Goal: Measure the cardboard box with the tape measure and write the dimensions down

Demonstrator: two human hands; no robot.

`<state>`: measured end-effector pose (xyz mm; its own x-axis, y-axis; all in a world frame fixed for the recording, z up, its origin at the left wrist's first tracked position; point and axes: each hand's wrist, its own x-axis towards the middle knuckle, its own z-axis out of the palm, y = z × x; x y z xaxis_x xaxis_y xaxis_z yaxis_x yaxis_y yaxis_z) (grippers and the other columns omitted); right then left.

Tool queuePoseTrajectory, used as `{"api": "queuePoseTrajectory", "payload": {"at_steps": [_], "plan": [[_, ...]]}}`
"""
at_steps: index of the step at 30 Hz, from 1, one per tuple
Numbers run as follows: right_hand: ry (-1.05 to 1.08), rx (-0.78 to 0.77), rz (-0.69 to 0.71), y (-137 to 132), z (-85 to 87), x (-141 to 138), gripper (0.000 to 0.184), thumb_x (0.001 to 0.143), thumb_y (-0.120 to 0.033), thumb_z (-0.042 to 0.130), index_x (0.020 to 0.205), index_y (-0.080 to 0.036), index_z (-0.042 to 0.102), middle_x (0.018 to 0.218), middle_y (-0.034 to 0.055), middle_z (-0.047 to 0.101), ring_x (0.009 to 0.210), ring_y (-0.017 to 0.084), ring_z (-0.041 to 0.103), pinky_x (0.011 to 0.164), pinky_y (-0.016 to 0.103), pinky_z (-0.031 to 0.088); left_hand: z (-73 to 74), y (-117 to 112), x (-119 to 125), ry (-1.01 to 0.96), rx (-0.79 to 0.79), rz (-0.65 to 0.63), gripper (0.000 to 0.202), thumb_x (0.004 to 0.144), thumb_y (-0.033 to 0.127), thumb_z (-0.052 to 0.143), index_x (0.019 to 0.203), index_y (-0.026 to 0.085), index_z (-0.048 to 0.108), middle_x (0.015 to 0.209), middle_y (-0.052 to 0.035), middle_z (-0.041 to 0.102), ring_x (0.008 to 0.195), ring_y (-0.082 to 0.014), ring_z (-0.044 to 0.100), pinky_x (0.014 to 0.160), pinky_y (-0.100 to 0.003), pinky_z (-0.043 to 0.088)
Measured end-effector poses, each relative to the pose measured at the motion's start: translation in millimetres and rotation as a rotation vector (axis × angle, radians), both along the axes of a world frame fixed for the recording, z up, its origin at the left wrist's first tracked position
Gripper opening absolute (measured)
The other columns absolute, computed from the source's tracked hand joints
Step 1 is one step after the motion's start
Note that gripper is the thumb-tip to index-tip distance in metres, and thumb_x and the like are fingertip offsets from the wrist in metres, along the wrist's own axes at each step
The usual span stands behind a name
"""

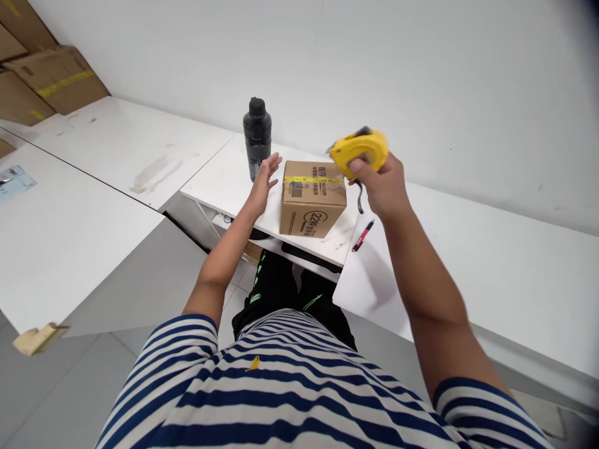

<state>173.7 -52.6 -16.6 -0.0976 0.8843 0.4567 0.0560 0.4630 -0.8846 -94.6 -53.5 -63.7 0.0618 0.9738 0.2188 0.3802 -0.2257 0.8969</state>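
Note:
A small brown cardboard box [311, 196], sealed with yellow tape and printed with black writing, stands upright on the white desk. Above its right back corner, my right hand [384, 184] grips a yellow tape measure [358, 149]; a dark wrist strap dangles from it. No blade is visibly drawn out. My left hand [264, 187] is just left of the box, fingers stretched out and holding nothing. Behind that hand stands a black bottle [257, 137]. To the right of the box, a red and black pen [363, 236] lies on white paper [369, 280].
Large cardboard boxes [60, 78] are stacked at the far left against the white wall. Another white table [60, 212] joins the desk on the left, with a tan corner guard [40, 338] on its near corner. A light blue card [16, 182] lies on it.

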Motion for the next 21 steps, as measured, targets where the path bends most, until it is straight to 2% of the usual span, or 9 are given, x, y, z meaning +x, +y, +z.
{"api": "queuePoseTrajectory", "payload": {"at_steps": [3,6,8,11,15,19,21], "plan": [[-0.182,0.028,0.185,20.0,19.2,-17.7,0.059,0.068,-0.060,0.091,0.110,-0.024,0.071,0.106,0.0039,0.075,0.096,0.023,0.073,0.083,0.042,0.064,20.1,1.2,5.2,0.040,-0.030,-0.028,0.075,0.106,0.062,-0.009,0.172,0.039,0.020,0.174,-0.0075,0.043,0.162,-0.0224,0.041,0.117,-0.050,0.044],[-0.266,-0.036,0.336,30.1,24.6,-38.2,0.066,0.063,-0.055,0.093,0.115,-0.020,0.071,0.106,0.0050,0.076,0.096,0.024,0.072,0.085,0.043,0.062,24.3,0.9,12.0,-0.023,-0.067,-0.067,0.084,0.103,0.061,-0.019,0.171,0.036,0.024,0.172,-0.0066,0.046,0.158,-0.0204,0.047,0.113,-0.044,0.049],[-0.303,-0.063,0.385,32.5,22.6,-48.1,0.070,0.062,-0.055,0.093,0.117,-0.019,0.070,0.106,0.0051,0.076,0.096,0.025,0.072,0.086,0.044,0.061,23.3,1.9,14.0,-0.100,-0.103,-0.090,0.087,0.103,0.060,-0.020,0.169,0.032,0.030,0.168,-0.0072,0.052,0.154,-0.0203,0.051,0.112,-0.041,0.051],[-0.366,-0.034,0.375,32.7,16.2,-54.7,0.068,0.063,-0.055,0.092,0.116,-0.020,0.069,0.106,0.0042,0.074,0.096,0.025,0.070,0.089,0.044,0.060,21.4,4.5,13.6,-0.207,-0.140,-0.135,0.077,0.109,0.059,-0.004,0.161,0.028,0.042,0.162,-0.0071,0.059,0.150,-0.0196,0.056,0.114,-0.035,0.051],[-0.409,0.022,0.296,31.4,7.8,-53.8,0.069,0.068,-0.051,0.090,0.125,-0.023,0.064,0.109,0.0035,0.072,0.097,0.024,0.068,0.088,0.044,0.059,16.3,7.2,14.5,-0.206,-0.121,-0.120,0.052,0.111,0.053,0.023,0.147,0.031,0.054,0.158,-0.0016,0.062,0.147,-0.0165,0.057,0.114,-0.032,0.051],[-0.412,0.029,0.271,29.3,3.9,-51.5,0.085,0.072,-0.045,0.087,0.147,-0.026,0.051,0.102,0.0010,0.070,0.090,0.023,0.069,0.083,0.042,0.059,1.4,9.4,21.0,-0.161,-0.077,-0.052,0.054,0.112,0.053,0.017,0.143,0.027,0.053,0.155,-0.0044,0.062,0.146,-0.0167,0.057,0.113,-0.033,0.050],[-0.451,0.091,0.246,28.3,5.2,-51.1,0.081,0.075,-0.046,0.085,0.147,-0.026,0.053,0.113,0.0037,0.070,0.096,0.024,0.069,0.087,0.043,0.059,-8.4,10.8,24.5,-0.145,-0.037,-0.011,0.065,0.110,0.063,0.014,0.141,0.022,0.054,0.150,-0.0069,0.064,0.142,-0.0204,0.058,0.115,-0.036,0.048]]}}
